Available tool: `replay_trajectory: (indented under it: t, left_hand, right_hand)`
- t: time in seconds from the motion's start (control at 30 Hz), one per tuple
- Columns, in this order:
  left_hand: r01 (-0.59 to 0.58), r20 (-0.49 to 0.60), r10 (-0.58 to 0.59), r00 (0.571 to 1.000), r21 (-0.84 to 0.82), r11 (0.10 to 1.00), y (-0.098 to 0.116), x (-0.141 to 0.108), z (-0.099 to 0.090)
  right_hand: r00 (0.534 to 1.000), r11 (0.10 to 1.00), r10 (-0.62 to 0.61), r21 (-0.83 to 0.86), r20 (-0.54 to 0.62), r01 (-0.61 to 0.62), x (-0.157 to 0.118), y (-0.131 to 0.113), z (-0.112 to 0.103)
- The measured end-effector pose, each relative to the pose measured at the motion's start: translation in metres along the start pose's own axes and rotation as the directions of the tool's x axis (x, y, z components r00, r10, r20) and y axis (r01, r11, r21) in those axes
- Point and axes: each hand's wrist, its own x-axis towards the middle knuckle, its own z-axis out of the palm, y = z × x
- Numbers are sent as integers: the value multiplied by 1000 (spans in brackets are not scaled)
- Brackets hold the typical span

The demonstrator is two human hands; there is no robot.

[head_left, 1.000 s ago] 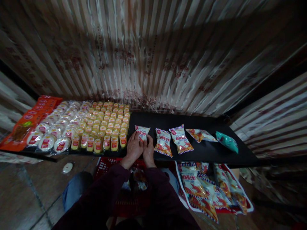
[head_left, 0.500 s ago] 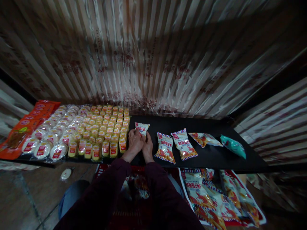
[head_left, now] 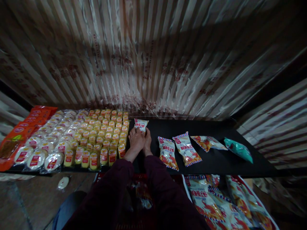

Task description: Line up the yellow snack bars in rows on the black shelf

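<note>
A small white snack bag [head_left: 141, 123] with red lettering lies toward the back of the black shelf [head_left: 153, 166]. My left hand [head_left: 136, 140] rests over its near end, the fingers bent onto it. Along its right side, my right hand [head_left: 147, 140] is closed against the bag, partly behind the left. Both hands cover the bag's lower part. To their left stand tight rows of yellow packaged cakes [head_left: 104, 155]. Two similar snack bags [head_left: 168, 152] lie flat to the right of my hands.
Further right are a tilted snack bag [head_left: 208, 142] and a green bag [head_left: 238, 149]. White round packaged cakes [head_left: 54, 161] and orange packets [head_left: 24, 131] fill the left end. Below the shelf sits a basket [head_left: 266, 204] of snack bags. A wrapped round cake [head_left: 63, 182] lies on the floor.
Both hands have pushed the snack bag slightly further back on the shelf, beside the yellow cakes. The view has shifted a little. The other bags keep their places.
</note>
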Motion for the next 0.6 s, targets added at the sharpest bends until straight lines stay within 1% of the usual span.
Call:
replay_trajectory:
  t: [0.1, 0.17, 0.33, 0.4, 0.6]
  left_hand:
    - [18, -8, -19, 1000, -32, 999, 0, 6, 3]
    - [21, -26, -23, 999, -79, 997, -1, 11, 6]
    - [-14, -84, 0, 996, -171, 985, -7, 23, 15]
    - [-20, -80, 6, 997, -174, 985, -6, 24, 17]
    - [25, -32, -29, 999, -123, 992, -1, 23, 15]
  right_hand:
    - [999, 999, 37, -12, 5, -37, 7, -2, 6]
    - [999, 999, 41, -22, 3, -41, 11, -5, 8]
    - [998, 996, 55, -65, -19, -57, 19, -12, 11]
    - [998, 996, 58, -72, -20, -59, 23, -14, 12]
    - [998, 996, 51, -73, -32, -53, 29, -21, 12]
